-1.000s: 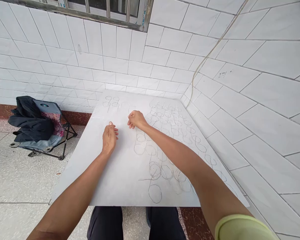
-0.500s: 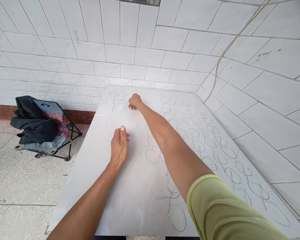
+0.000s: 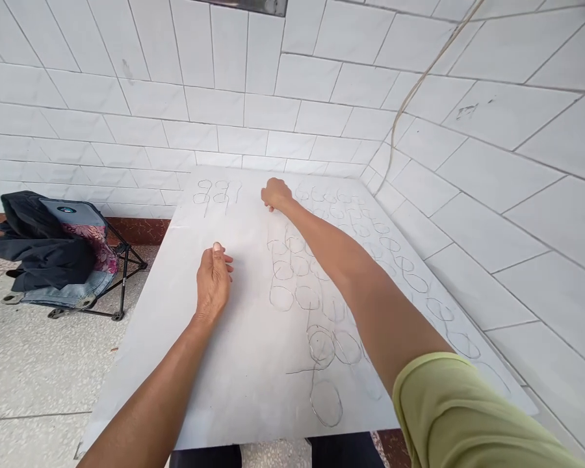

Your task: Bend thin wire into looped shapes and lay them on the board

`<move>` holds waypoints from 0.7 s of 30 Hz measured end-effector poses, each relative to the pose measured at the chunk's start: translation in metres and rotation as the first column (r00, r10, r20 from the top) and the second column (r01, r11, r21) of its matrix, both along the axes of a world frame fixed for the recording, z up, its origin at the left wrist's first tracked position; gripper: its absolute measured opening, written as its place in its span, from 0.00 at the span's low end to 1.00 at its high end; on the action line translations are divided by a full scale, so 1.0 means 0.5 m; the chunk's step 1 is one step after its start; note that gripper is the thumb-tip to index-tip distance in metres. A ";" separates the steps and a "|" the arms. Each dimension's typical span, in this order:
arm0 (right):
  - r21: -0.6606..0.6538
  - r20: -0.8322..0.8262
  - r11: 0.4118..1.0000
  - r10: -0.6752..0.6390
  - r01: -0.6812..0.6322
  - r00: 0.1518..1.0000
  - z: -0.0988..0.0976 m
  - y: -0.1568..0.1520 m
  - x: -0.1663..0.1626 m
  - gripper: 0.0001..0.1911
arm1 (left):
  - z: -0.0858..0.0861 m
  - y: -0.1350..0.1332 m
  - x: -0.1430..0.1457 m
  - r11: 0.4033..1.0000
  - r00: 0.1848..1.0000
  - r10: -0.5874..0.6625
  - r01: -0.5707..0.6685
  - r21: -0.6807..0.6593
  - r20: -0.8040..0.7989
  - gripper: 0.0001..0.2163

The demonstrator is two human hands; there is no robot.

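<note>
A white board [image 3: 234, 383] lies across my lap against the tiled corner. Many thin wire loops [image 3: 322, 344] lie on its right half, and a small group of stemmed wire loops [image 3: 217, 194] sits at its far left. My right hand [image 3: 275, 193] reaches to the far edge, just right of that small group. Its fingers are curled closed and hide anything they hold. My left hand [image 3: 213, 278] rests on the bare middle of the board with the fingers curled under and the thumb forward. Nothing shows in it.
A folding stool [image 3: 78, 260] piled with dark clothes and jeans stands on the speckled floor at the left. White tiled walls [image 3: 492, 169] close in behind and to the right of the board. A thin cable [image 3: 409, 97] hangs down the right wall.
My right hand stretched from mid-board out to the far edge beside the small loop group, then shifted slightly right of it. My left hand stayed in place. The view tilted down.
</note>
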State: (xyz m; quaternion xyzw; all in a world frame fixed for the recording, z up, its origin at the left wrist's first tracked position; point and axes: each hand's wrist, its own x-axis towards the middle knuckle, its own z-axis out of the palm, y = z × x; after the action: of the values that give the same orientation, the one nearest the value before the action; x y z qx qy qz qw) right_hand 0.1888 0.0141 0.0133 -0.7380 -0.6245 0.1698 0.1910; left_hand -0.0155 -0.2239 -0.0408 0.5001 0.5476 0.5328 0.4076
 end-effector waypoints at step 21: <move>0.076 0.235 0.993 -0.107 0.091 0.966 -0.026 -0.024 0.279 0.07 | 0.008 0.004 0.007 1.000 0.989 -0.005 0.008 0.021 -0.145 0.27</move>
State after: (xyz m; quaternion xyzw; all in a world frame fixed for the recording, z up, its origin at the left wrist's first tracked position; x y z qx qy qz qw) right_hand 0.3282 0.0019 0.0003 -0.7768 -0.6105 0.0499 0.1465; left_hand -0.0118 -0.2219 -0.0366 0.5438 0.5685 0.4993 0.3630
